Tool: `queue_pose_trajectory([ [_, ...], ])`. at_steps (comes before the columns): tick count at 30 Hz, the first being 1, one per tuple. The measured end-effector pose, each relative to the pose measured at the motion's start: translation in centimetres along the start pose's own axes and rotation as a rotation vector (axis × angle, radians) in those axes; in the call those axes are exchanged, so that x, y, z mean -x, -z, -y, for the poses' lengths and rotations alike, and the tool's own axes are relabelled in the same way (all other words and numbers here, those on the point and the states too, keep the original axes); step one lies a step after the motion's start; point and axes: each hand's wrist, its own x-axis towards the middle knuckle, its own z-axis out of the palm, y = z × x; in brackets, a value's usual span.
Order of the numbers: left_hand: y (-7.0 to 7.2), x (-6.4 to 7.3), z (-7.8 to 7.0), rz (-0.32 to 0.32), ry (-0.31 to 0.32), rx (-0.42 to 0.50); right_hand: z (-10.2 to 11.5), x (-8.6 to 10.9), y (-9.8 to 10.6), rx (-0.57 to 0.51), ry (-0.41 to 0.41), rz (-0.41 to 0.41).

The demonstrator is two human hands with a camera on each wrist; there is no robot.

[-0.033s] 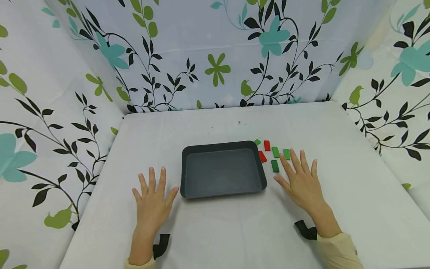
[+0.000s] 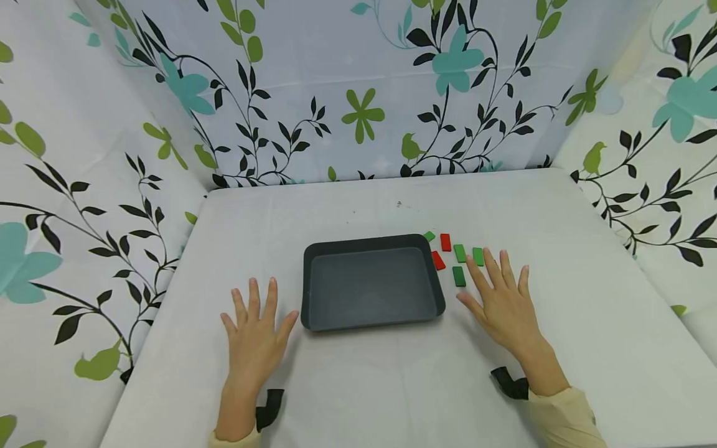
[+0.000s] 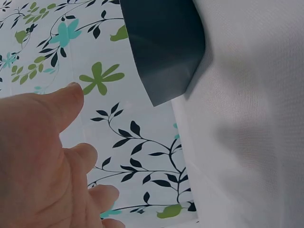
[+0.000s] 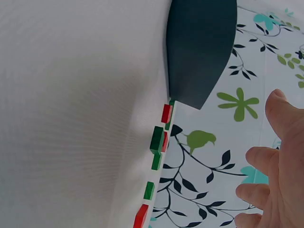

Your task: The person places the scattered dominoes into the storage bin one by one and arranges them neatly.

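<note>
A dark grey rectangular tray lies on the white table, with bare floor showing inside it. Left of it, my left hand is spread palm down, fingers apart and holding nothing; its thumb tip comes close to the tray's near left corner. To the tray's right, my right hand is spread the same way, holding nothing. Between that hand and the tray lie several small flat blocks, among them a red block, another red block, a dark green block and a lighter green block right by the index finger.
One more red block shows in the right wrist view; in the head view the right hand hides it. A patterned curtain with leaves and flowers surrounds the table at the back and both sides. Each wrist wears a black strap piece.
</note>
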Motion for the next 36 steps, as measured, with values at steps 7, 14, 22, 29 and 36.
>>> queue_pose_trajectory([
  [7, -0.1, -0.5, -0.6, -0.035, -0.022, 0.045, -1.7, -0.2, 0.8, -0.094, -0.012, -0.051],
  [14, -0.6, -2.6, -0.9, -0.07, -0.106, 0.384, -6.2, -1.7, 1.6, -0.349, 0.016, -0.124],
  [22, -2.9, -5.0, -0.5, -0.025, -0.134, 0.907, -10.9, -3.5, 1.0, -0.552, -0.126, 0.229],
  [29, -4.4, -5.5, 0.3, 0.118, -0.031, 1.169, -12.6, -4.4, -0.4, -0.648, -0.159, 0.328],
  [36, -4.9, -5.9, 0.7, 0.164, -0.01, 1.236, -12.5, -4.5, -1.1, -0.693, -0.192, 0.344],
])
